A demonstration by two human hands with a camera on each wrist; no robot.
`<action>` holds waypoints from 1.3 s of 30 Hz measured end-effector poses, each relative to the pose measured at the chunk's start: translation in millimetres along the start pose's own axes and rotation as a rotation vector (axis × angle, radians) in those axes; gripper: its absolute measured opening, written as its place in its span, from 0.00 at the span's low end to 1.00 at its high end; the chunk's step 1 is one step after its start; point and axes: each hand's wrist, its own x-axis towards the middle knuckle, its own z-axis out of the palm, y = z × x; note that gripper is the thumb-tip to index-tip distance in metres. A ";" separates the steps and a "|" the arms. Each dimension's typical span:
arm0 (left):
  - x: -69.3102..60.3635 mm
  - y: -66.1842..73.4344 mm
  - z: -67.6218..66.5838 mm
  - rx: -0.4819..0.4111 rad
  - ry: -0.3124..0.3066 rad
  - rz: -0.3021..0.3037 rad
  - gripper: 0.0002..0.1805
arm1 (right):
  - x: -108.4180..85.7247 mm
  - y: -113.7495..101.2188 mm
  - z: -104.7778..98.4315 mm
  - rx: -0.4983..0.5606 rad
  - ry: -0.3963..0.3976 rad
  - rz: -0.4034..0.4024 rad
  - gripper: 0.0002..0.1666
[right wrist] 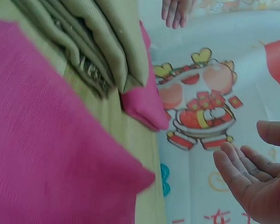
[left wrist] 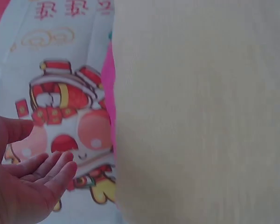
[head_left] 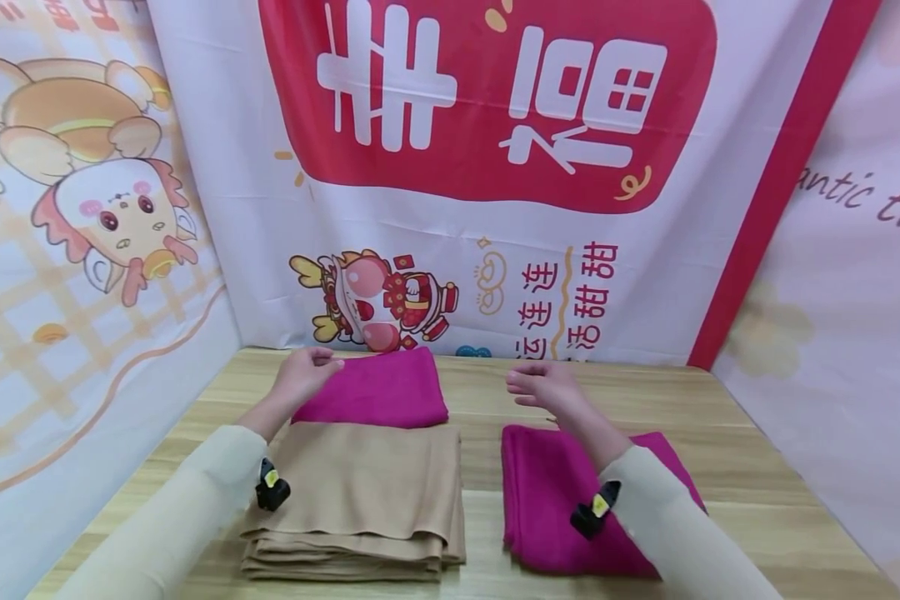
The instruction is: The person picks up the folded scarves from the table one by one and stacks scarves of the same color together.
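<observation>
Status: both hands empty, all fabric down on the table (head_left: 637,392). Left hand (head_left: 307,377) hangs over the left end of the rear magenta cloth (head_left: 393,387), thumb apart from loosely bent fingers, pinching nothing; contact with the cloth can't be told. Right hand (head_left: 551,390) is raised past the far edge of the right magenta cloth (head_left: 536,500), thumb and fingers apart, also gripping nothing. Tan cloth stack (head_left: 360,479) sits near left, directly in front of the rear magenta cloth; can't tell whether it overlaps that one's near edge. Right magenta cloth lies apart from the stack, bare wood between, its middle partly hidden under the forearm. Progress, my read: folding looks done on all three, since each lies flat in a compact block. Tan layers are slightly staggered along the near edge, so squaring that up could be left. Can't tell if the tan block is one cloth or several. No loose, unfolded cloth shows, so I'd call it late stage or between steps; which one, the views don't settle.
</observation>
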 end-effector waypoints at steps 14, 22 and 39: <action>18.6 -63.5 -25.9 0.124 0.080 0.070 0.29 | 42.2 15.1 55.1 -0.039 0.000 -0.061 0.16; 26.4 -87.2 -28.1 0.189 -0.018 0.056 0.23 | 59.3 29.8 78.1 -0.195 -0.049 -0.071 0.16; 28.0 -91.3 -25.4 -0.129 -0.219 -0.257 0.27 | 81.3 53.0 95.4 -0.176 -0.101 0.043 0.19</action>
